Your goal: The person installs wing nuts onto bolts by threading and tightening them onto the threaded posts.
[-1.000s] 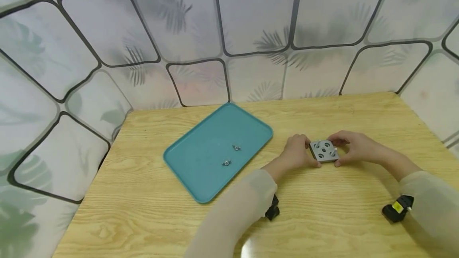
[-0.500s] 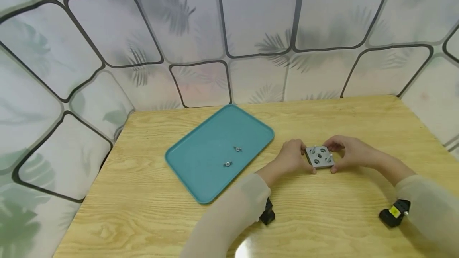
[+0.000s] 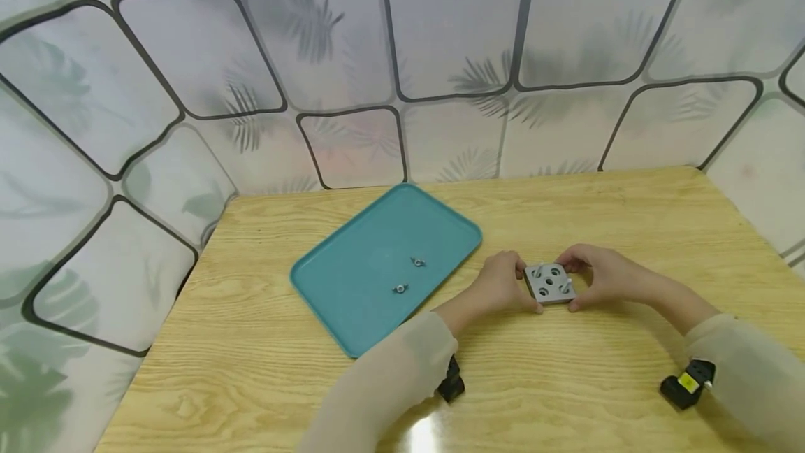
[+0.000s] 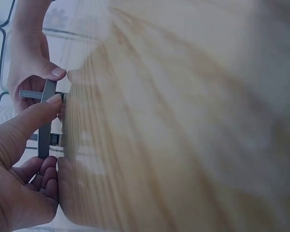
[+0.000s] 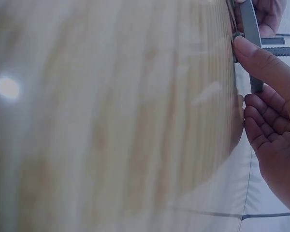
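A square grey metal plate (image 3: pixel 550 283) with round holes and two upright bolts lies between the hands at the right of the table. The left hand (image 3: pixel 501 284) grips its left side, thumb at the near corner and fingers at the far one. On its right side the right hand (image 3: pixel 605 277) holds the opposite corners the same way. In the left wrist view, threaded bolts stick out of the plate (image 4: pixel 45 121), with nuts or heads on the table side; the left hand (image 4: pixel 19 169) pinches its edge. The right wrist view shows the right hand (image 5: pixel 275 106) against the plate (image 5: pixel 252 43).
A blue-green tray (image 3: pixel 352 257) lies left of the hands, with two small wing nuts, one nearer (image 3: pixel 400 289) and one farther (image 3: pixel 418 262). Black wrist cameras hang below both sleeves. A patterned curtain (image 3: pixel 453 33) stands behind the wooden table (image 3: pixel 251 341).
Both hands have moved left and slightly nearer the person, with the plate between them. The tray and wing nuts stay in place, and the head view has shifted slightly.
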A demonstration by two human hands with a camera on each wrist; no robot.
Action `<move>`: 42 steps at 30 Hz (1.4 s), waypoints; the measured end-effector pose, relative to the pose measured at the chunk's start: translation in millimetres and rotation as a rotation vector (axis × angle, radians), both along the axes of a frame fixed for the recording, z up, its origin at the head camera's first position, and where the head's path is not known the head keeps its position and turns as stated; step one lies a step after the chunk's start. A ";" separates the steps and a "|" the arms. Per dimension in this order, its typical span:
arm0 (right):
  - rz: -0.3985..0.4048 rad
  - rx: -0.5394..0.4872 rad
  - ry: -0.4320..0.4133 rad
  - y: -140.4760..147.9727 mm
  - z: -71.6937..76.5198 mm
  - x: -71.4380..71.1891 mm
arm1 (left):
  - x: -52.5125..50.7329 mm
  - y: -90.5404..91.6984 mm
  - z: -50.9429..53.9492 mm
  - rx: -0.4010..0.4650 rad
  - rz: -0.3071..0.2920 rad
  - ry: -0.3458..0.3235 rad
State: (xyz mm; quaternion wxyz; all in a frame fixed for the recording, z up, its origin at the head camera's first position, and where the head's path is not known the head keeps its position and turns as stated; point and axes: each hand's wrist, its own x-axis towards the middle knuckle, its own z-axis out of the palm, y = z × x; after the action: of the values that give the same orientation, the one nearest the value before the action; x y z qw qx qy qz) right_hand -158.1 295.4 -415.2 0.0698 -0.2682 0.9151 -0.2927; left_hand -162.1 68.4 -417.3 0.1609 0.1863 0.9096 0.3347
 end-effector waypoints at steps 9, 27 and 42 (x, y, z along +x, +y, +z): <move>0.007 -0.001 -0.024 -13.3 2.9 5.5 | 5.9 -13.6 1.5 -0.006 -0.002 -0.019; 0.046 -0.022 -0.061 -41.5 5.9 15.0 | 17.6 -39.0 7.9 0.004 0.023 -0.064; 0.021 -0.043 -0.120 -61.3 2.4 18.0 | 15.0 -59.9 10.7 0.019 -0.020 -0.109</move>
State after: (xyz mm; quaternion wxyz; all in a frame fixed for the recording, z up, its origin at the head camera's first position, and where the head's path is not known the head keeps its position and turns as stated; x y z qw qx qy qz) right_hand -140.1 234.2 -412.8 0.1219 -0.2609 0.9000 -0.3271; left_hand -147.1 8.5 -406.7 0.2119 0.1783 0.8943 0.3516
